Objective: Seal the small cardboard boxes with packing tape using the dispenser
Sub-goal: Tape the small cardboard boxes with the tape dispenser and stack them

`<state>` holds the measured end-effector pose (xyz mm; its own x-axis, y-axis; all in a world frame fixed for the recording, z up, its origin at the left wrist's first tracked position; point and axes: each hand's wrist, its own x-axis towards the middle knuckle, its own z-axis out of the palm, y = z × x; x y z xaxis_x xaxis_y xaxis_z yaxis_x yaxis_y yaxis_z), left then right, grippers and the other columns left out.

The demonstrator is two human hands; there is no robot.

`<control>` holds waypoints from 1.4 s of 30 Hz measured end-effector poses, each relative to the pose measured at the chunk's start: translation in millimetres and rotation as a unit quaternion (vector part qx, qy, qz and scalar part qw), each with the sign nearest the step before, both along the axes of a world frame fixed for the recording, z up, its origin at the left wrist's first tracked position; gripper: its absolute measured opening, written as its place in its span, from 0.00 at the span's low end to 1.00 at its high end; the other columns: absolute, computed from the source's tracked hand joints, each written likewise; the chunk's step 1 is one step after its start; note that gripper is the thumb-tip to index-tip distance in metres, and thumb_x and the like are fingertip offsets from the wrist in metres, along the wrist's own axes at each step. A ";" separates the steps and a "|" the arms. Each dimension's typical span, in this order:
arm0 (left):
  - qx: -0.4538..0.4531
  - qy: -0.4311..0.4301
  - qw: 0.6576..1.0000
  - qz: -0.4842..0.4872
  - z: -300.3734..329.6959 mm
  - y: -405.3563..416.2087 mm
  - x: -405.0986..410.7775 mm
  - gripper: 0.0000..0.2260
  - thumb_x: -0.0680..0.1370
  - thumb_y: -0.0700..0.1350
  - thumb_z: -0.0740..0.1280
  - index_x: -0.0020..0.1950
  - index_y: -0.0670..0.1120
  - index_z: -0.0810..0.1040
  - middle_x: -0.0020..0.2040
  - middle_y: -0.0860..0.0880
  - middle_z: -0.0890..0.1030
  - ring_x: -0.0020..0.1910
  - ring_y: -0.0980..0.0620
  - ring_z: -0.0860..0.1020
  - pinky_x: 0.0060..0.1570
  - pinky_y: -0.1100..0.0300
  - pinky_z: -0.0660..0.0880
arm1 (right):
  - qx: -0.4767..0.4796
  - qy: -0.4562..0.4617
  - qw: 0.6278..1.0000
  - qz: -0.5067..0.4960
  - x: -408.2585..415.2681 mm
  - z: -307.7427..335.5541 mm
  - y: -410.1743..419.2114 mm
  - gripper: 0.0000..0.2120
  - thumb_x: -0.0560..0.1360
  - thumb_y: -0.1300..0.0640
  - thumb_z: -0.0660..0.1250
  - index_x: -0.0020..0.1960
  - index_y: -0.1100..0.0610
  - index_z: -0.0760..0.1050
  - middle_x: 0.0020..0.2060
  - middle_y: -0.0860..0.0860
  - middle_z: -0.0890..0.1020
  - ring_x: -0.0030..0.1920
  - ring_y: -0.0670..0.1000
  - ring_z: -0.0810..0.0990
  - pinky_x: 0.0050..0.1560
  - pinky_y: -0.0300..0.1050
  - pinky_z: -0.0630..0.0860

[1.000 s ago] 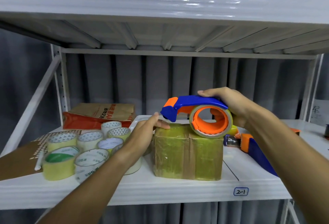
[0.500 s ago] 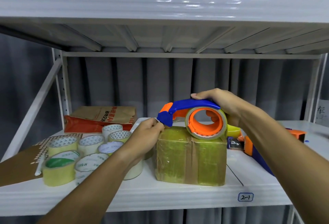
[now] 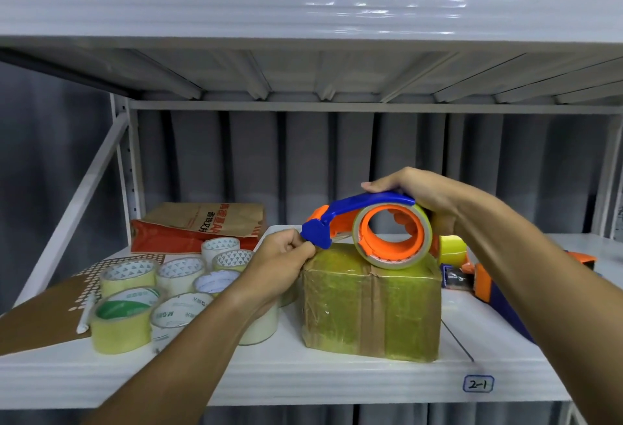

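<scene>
Now, seen from the head, the cardboard box [image 3: 371, 303], wrapped in yellowish tape, stands on the white shelf [image 3: 303, 377] beside a cluster of tape rolls [image 3: 151, 293]. The right hand [image 3: 418, 195] grips the blue-and-orange dispenser [image 3: 367, 225], fingers curled over its handle, its roll resting on the box top. The left hand [image 3: 283, 262] pinches at the dispenser's front tip, fingers pressed together. A shelf label [image 3: 478, 393] reads "2-1"; one roll's core shows "M·G".

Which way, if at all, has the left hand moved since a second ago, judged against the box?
Yes. The left hand has come off the top of the box and shifted to its upper left corner, where it now pinches at the nose of the dispenser.
</scene>
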<state>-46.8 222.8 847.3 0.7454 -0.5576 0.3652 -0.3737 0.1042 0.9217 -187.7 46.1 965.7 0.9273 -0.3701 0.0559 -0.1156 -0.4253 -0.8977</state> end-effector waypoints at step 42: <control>-0.040 0.061 0.997 -0.032 3.7 -8.7 -5.1 0.11 0.75 0.50 0.69 0.52 0.45 0.76 0.50 0.48 0.87 0.53 0.47 0.85 0.54 0.53 0.79 | 0.257 -0.068 0.964 -0.012 2.7 -25.1 -18.7 0.15 0.73 0.51 0.69 0.31 0.56 0.73 0.22 0.48 0.72 0.20 0.45 0.66 0.21 0.38 0.66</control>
<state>-51.9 214.2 851.0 0.7514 -0.5777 0.3188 -0.2489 0.1993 0.9478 -184.9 27.4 940.6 0.9149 -0.4030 -0.0212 0.0129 0.0817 -0.9966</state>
